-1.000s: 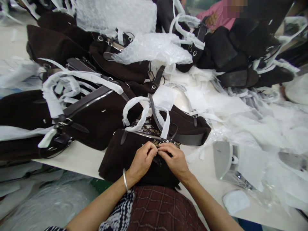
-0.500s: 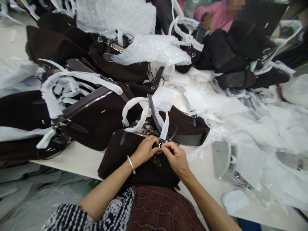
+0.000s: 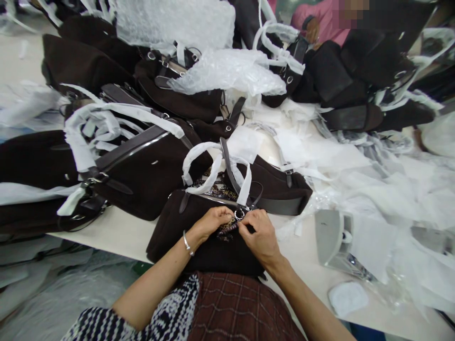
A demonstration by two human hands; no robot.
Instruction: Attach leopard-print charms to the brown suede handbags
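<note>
Compared with half a second ago, the left hand (image 3: 210, 222) has drawn a little away from the silver ring (image 3: 239, 214) of the near bag (image 3: 227, 258), and more of the patterned strip (image 3: 228, 228) under that ring shows; the right fingertips now sit just below the ring.

Nearest, a reddish-brown checked garment (image 3: 243, 308) reaches the near edge of the dark near bag, which lies on the desk (image 3: 131, 232) in front of the person. Both hands are over this bag, fingers drawn in narrow. The left hand pinches the patterned strip; the right hand (image 3: 261, 232) has its fingertips at the strip and ring, and which of them it grips I cannot tell. A silver bangle (image 3: 187, 243) circles the left wrist.

To the right of the near bag lie a white pad (image 3: 348, 298) and a grey object (image 3: 329, 237) with a round white piece. The near bag's white-wrapped handles (image 3: 213, 175) stand up from its far edge.

Just beyond the near bag is a second dark bag (image 3: 280, 184); a larger bag (image 3: 142, 170) is to its left, and loose white sheets (image 3: 401, 184) spread to its right. Farther beyond it, bubble wrap (image 3: 231, 71) covers part of more dark bags, and past these show a pink sleeve (image 3: 325, 21) and another person's hand (image 3: 312, 31).
</note>
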